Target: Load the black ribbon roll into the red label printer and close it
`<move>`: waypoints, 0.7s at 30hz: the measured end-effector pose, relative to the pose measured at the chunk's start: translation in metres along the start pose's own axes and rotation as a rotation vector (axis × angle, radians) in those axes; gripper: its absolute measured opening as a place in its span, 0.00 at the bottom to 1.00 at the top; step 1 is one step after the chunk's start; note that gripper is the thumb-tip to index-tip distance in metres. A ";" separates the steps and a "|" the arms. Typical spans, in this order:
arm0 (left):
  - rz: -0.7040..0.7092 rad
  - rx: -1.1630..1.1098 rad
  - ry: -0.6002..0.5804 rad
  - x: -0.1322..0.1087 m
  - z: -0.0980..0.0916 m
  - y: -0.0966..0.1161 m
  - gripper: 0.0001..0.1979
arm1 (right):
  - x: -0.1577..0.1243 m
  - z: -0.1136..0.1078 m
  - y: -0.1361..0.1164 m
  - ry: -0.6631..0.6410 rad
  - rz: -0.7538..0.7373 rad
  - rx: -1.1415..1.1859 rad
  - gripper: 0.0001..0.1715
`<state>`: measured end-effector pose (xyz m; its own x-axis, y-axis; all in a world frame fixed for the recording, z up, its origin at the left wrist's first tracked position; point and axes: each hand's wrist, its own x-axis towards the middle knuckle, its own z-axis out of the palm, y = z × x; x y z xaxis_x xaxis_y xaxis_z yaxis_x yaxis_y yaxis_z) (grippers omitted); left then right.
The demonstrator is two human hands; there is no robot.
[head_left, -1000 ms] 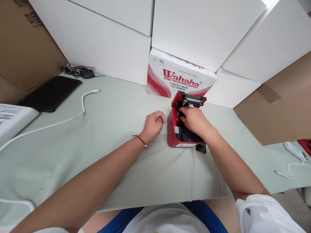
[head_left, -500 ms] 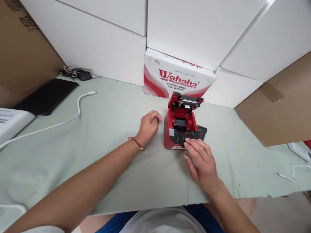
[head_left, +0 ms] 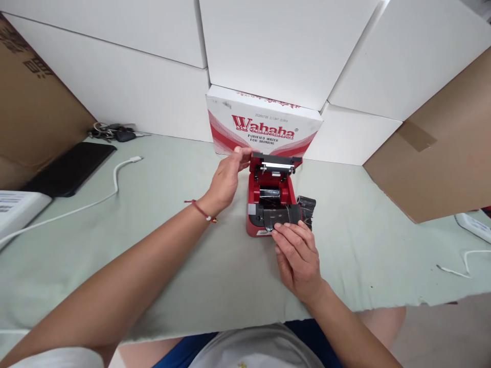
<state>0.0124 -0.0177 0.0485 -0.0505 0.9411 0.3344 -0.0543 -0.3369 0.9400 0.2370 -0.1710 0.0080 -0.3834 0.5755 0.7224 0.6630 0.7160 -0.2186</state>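
A small red label printer [head_left: 253,219] stands on the cloth with its red-and-black lid [head_left: 276,162] raised. Inside lies a shiny dark roll [head_left: 269,192]. A black label strip [head_left: 274,217] runs over the front edge, and a loose black roll end [head_left: 307,205] sticks out on the right. My left hand [head_left: 227,176] reaches to the lid's left side, fingers extended; some fingertips are hidden behind it. My right hand [head_left: 301,258] rests its outstretched fingertips on the strip at the printer's front, the thumb lower and apart.
Behind the printer stands a Wahaha water carton [head_left: 264,125] against white boxes [head_left: 264,46]. Brown cardboard [head_left: 429,148] walls the right side. At left lie keys [head_left: 115,132], a black flat device [head_left: 72,168] and a white cable [head_left: 95,204]. Green cloth [head_left: 215,286] covers the table.
My left hand has opened from a loose fist and moved up to the lid. My right fingers stay on the strip, which now lies flatter across the front. The view has shifted slightly.
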 end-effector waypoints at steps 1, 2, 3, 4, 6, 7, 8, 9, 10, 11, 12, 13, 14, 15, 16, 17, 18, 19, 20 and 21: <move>0.013 0.010 0.008 -0.006 -0.002 0.001 0.34 | 0.000 0.000 0.000 -0.001 -0.001 0.008 0.40; 0.033 0.040 -0.002 -0.014 -0.004 0.002 0.35 | 0.001 0.000 0.000 -0.003 -0.002 0.015 0.38; 0.058 0.068 -0.021 -0.023 -0.007 0.002 0.37 | 0.002 -0.001 0.000 -0.003 -0.002 0.020 0.36; 0.080 0.084 -0.048 -0.031 -0.010 0.002 0.37 | 0.002 -0.001 0.000 -0.002 -0.003 0.025 0.34; 0.131 0.094 -0.084 -0.046 -0.013 -0.001 0.36 | 0.003 -0.001 0.000 0.012 -0.010 0.030 0.30; 0.170 0.102 -0.094 -0.051 -0.015 -0.004 0.35 | 0.004 -0.001 0.001 0.016 -0.013 0.032 0.29; 0.213 0.118 -0.098 -0.056 -0.015 -0.006 0.34 | 0.004 -0.001 0.001 0.018 -0.016 0.033 0.28; 0.256 0.141 -0.098 -0.059 -0.016 -0.009 0.33 | 0.003 -0.001 0.001 0.017 -0.017 0.036 0.27; 0.297 0.172 -0.095 -0.061 -0.016 -0.012 0.32 | 0.003 -0.002 0.001 0.012 -0.017 0.040 0.27; 0.333 0.208 -0.092 -0.062 -0.016 -0.014 0.31 | 0.003 -0.002 0.001 0.007 -0.015 0.046 0.26; 0.366 0.244 -0.092 -0.062 -0.016 -0.017 0.31 | 0.003 -0.002 0.001 0.002 -0.013 0.054 0.26; 0.397 0.278 -0.096 -0.062 -0.016 -0.019 0.30 | 0.003 -0.003 0.001 -0.002 -0.011 0.061 0.26; 0.426 0.308 -0.102 -0.063 -0.017 -0.020 0.28 | 0.003 -0.003 0.001 -0.004 -0.009 0.068 0.26; 0.454 0.331 -0.110 -0.063 -0.017 -0.021 0.27 | 0.003 -0.003 0.001 -0.007 -0.007 0.074 0.25; 0.480 0.351 -0.122 -0.063 -0.018 -0.022 0.26 | 0.004 -0.003 0.001 -0.008 -0.005 0.078 0.25; 0.501 0.369 -0.136 -0.062 -0.019 -0.022 0.25 | 0.004 -0.003 0.001 -0.010 -0.004 0.080 0.25; 0.515 0.383 -0.148 -0.062 -0.020 -0.022 0.24 | 0.004 -0.003 0.002 -0.011 -0.002 0.080 0.25; 0.523 0.393 -0.162 -0.062 -0.021 -0.022 0.22 | 0.004 -0.003 0.002 -0.012 -0.002 0.079 0.25; 0.523 0.399 -0.177 -0.061 -0.022 -0.022 0.20 | 0.004 -0.003 0.002 -0.013 -0.001 0.076 0.25; 0.514 0.394 -0.191 -0.060 -0.023 -0.022 0.18 | 0.004 -0.003 0.003 -0.012 -0.001 0.072 0.26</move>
<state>-0.0067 -0.0678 0.0061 0.2061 0.6648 0.7180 0.2993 -0.7414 0.6006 0.2391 -0.1681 0.0120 -0.3924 0.5791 0.7146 0.6145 0.7432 -0.2649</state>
